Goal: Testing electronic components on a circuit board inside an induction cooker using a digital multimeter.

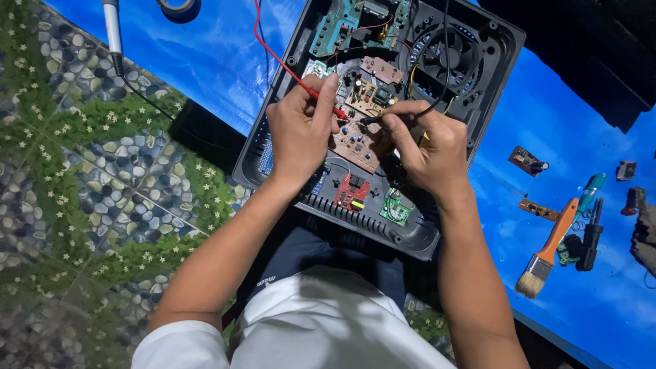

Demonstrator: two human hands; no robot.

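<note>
- As the view goes from the left, a floor covering printed with grey pebbles and small white flowers (89, 178) comes first; on it lies a slim grey pen-shaped tool with a dark tip (113, 34), and a roll of tape (179, 7) sits at the top edge of the blue plastic sheet (219, 61).
- Next comes the left hand (301, 133), closed around a thin red test probe (321, 99) like a pen; its red wire (270, 48) runs up and out of view.
- Under both hands lies the open black plastic housing (273, 147) of an appliance, resting on the blue sheet just in front of the person's lap. Inside it, a brown circuit board (355, 140) is in the middle, a green-blue board (342, 27) above, and a black round fan (447, 55) at the upper right.
- The right hand (430, 154) pinches a thin black test probe (372, 120), whose tip touches the brown board close to the red tip.
- Both probes look light, stiff and a little slippery; I judge the insulated handle is the safe place to hold. The board seems fragile, so only light pressure fits.
- Well apart on the right lie a paintbrush with orange handle (550, 249), a green-handled screwdriver (589, 191), a black-handled screwdriver (592, 236) and two small loose boards (527, 161).
</note>
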